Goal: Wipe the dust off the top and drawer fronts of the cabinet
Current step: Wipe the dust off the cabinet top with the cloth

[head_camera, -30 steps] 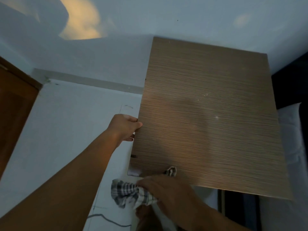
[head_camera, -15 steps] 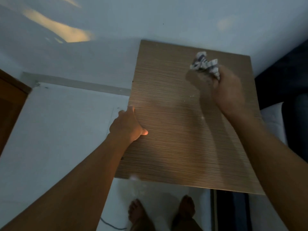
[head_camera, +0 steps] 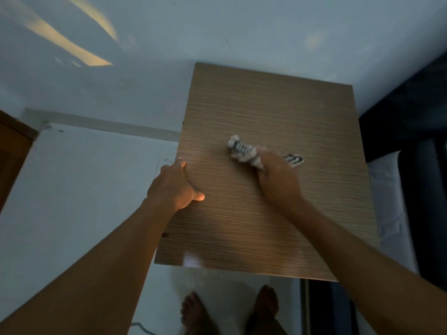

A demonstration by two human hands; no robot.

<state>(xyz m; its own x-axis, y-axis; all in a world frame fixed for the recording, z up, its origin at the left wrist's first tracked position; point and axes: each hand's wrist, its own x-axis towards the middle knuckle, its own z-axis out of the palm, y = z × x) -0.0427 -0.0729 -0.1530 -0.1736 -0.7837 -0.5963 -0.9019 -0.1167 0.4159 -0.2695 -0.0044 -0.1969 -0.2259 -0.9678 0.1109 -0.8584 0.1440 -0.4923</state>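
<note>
The cabinet's brown wood-grain top (head_camera: 278,112) fills the middle of the head view, seen from above. My right hand (head_camera: 278,176) grips a bunched black-and-white checked cloth (head_camera: 243,151) and presses it on the middle of the top; the cloth is blurred by motion. My left hand (head_camera: 175,186) holds the top's left edge, thumb lying on the surface and fingers curled over the side. The drawer fronts are hidden below the top.
A pale wall (head_camera: 242,27) stands right behind the cabinet. White floor (head_camera: 84,184) lies to the left, with a brown door (head_camera: 12,153) at the far left. A dark bed with a white pillow (head_camera: 387,201) is close on the right. My bare feet (head_camera: 229,310) stand at the front edge.
My right hand lifted the cloth from below the front edge to the far right of the top, then swept it back toward the middle. My left hand stayed on the left edge.
</note>
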